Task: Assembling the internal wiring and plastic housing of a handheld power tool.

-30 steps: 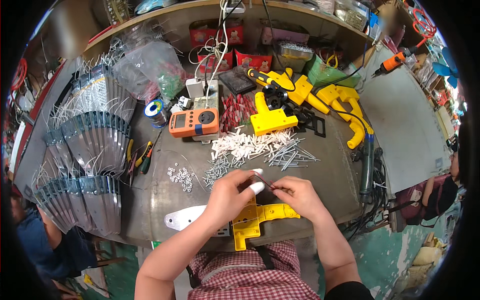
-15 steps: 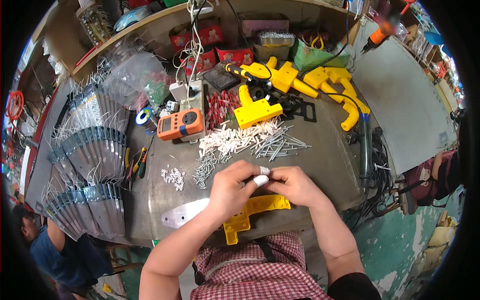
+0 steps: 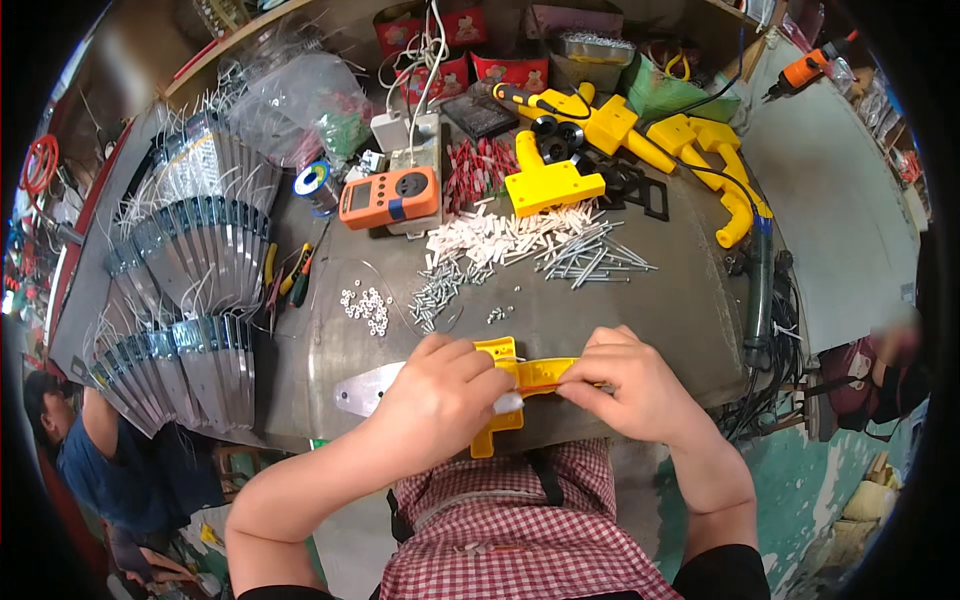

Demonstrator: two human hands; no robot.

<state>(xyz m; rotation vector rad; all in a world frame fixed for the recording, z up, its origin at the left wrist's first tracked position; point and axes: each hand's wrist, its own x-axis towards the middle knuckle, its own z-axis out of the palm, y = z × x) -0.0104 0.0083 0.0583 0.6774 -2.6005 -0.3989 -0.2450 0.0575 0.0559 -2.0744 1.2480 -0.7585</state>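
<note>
My left hand point(image 3: 440, 400) lies over a yellow plastic cross-shaped piece point(image 3: 510, 380) at the near edge of the grey workbench point(image 3: 620, 310), and a small white part shows under its fingertips. My right hand point(image 3: 630, 385) pinches the right arm of the same yellow piece. A flat silver metal plate point(image 3: 365, 388) pokes out to the left from under my left hand. Just beyond the hands lie small screws point(image 3: 435, 295) and a heap of white tubes point(image 3: 495, 238) with thin metal pins point(image 3: 590, 255).
An orange meter point(image 3: 390, 195) sits on a white box at the back. Yellow plastic housings point(image 3: 600, 130) and a cluster of white beads point(image 3: 368, 308) lie around. Rows of metal strips with wires point(image 3: 170, 290) fill the left. Another person point(image 3: 110, 450) crouches at lower left.
Both hands have come down from above the bench onto the yellow piece, with the small white part brought along. The view has tilted so the bench sits higher in the picture.
</note>
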